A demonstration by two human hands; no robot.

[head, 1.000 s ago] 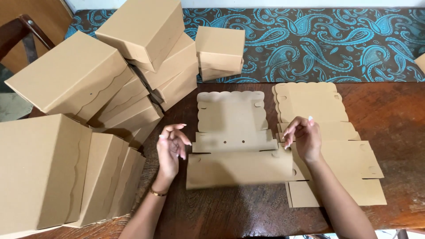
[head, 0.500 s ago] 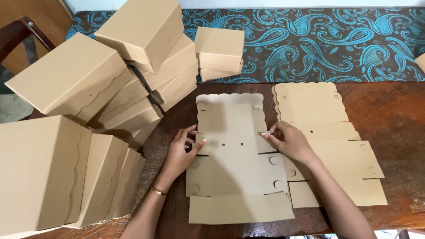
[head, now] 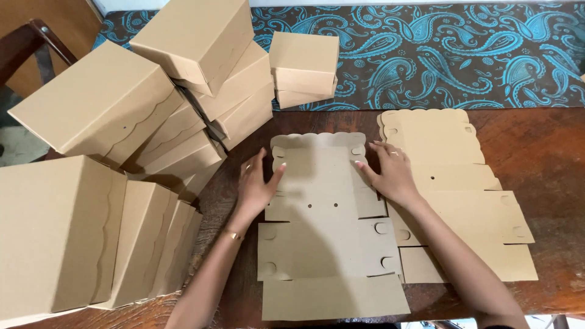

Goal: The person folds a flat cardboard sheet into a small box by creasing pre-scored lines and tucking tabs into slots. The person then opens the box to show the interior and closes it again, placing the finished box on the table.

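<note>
**Two bare hands pressing a flat cardboard box blank onto a wooden table**

The left hand (head: 257, 184) lies flat with its fingers spread, the palm on the left edge of an unfolded box blank (head: 326, 225) and the fingertips pointing to the far side. The right hand (head: 389, 172) mirrors it on the blank's right edge, fingers also open and flat, gripping nothing. Both hands seem to rest there to keep the sheet spread out and steady along its fold lines. A thin bracelet (head: 231, 234) circles the left wrist.

The blank sits between the two hands, touching both, and runs from a scalloped far edge down to a plain flap at the near edge of the table (head: 548, 146). It shows small round holes and cut tabs.

Just right of the right hand, partly under the wrist, lies a stack of flat blanks (head: 457, 183) of the same kind. To the left, a heap of assembled boxes (head: 122, 103) leans and piles up, some toppled on their sides. One small stack of boxes (head: 303, 68) stands at the far side, on a brown cloth with blue paisley pattern (head: 457, 55). A dark chair back (head: 36, 36) shows at the far left corner.
</note>
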